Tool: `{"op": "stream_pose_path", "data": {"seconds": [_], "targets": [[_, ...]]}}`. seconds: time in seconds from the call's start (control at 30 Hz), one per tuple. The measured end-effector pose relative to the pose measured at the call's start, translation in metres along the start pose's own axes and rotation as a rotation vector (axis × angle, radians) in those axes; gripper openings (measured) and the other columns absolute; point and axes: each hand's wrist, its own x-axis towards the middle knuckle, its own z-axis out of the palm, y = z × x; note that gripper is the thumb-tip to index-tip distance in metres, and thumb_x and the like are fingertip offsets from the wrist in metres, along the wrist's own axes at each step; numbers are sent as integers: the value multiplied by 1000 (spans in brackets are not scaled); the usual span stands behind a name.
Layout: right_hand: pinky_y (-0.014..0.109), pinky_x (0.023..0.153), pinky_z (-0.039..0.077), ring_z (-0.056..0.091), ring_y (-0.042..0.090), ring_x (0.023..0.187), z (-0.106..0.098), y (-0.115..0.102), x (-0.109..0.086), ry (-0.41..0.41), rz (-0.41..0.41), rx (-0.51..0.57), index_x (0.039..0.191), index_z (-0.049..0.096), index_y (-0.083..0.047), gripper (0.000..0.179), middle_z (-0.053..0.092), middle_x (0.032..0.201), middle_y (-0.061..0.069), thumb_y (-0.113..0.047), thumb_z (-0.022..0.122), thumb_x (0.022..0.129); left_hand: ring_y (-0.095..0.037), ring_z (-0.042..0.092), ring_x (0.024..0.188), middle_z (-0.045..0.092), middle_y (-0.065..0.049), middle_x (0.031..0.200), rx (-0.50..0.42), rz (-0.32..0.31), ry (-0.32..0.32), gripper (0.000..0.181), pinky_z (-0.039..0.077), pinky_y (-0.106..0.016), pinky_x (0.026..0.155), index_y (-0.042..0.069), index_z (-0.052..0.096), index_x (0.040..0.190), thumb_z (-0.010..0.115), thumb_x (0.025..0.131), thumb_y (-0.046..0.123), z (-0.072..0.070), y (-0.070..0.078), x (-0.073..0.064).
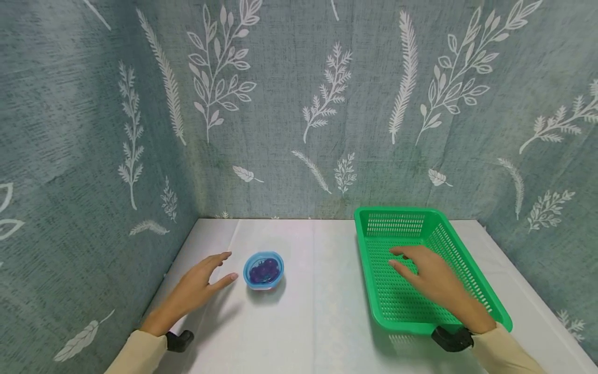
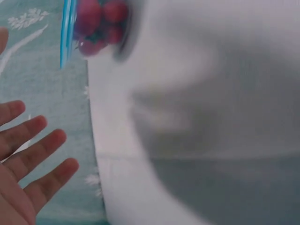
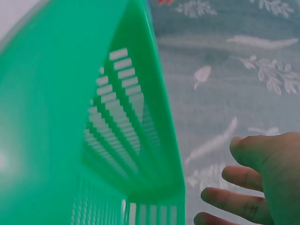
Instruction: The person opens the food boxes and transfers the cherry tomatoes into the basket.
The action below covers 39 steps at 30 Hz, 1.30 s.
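Observation:
A small clear tub with a blue lid (image 1: 263, 270) sits on the table left of centre. Through its side in the left wrist view, red cherry tomatoes (image 2: 102, 23) with green stems show. My left hand (image 1: 203, 280) is just left of this tub, fingers spread and thumb apart, with nothing in its grasp. Over the green slotted basket (image 1: 364, 270) on the right hovers my right hand (image 1: 430, 272), its fingers relaxed and holding nothing. In the right wrist view the basket's wall (image 3: 161, 117) stands beside that hand (image 3: 253, 187).
Both objects stand on a white-covered table (image 1: 322, 311). Grey-green cloth (image 1: 289, 104) printed with white leaves hangs behind it and along both sides. Each wrist wears a black band (image 1: 179, 341).

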Motion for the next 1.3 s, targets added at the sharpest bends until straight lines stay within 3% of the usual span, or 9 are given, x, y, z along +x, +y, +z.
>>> {"op": "stream_pose_path", "data": {"seconds": [0.23, 0.47, 0.67, 0.93, 1.3], "targets": [[45, 83, 57, 66, 26, 110, 25, -25, 13, 10, -101, 47, 124, 73, -11, 27, 72, 120, 2, -22, 72, 99, -30, 62, 118, 61, -16, 138, -160, 2, -1, 74, 56, -47, 88, 7, 50, 151, 76, 93, 45, 13, -4, 0], [38, 83, 56, 65, 20, 105, 45, -50, 25, -27, -106, 118, 125, 72, -13, 28, 72, 119, -1, -22, 73, 98, -31, 64, 114, 62, -19, 135, -228, 52, 5, 80, 58, -43, 84, 5, 48, 152, 83, 88, 40, 28, -8, 6], [38, 86, 55, 64, 18, 110, 61, -70, 35, -78, -141, 173, 126, 71, -13, 29, 71, 123, -2, -26, 70, 101, -33, 63, 118, 59, -20, 139, -299, 35, -30, 91, 58, -45, 86, 7, 43, 155, 87, 83, 42, 36, -8, 9], [36, 90, 56, 65, 18, 107, 82, -92, 48, -108, -232, 158, 126, 71, -11, 29, 71, 122, -1, -23, 71, 99, -37, 60, 122, 56, -20, 142, -402, 16, -75, 99, 56, -50, 92, 5, 38, 158, 90, 80, 38, 45, -5, 14], [32, 90, 55, 64, 16, 103, 106, -127, 59, -177, -270, 196, 125, 71, -10, 27, 72, 117, 1, -19, 71, 100, -41, 53, 132, 51, -19, 147, -520, -37, -141, 106, 53, -49, 98, 6, 30, 161, 92, 79, 33, 54, -5, 15]]}}
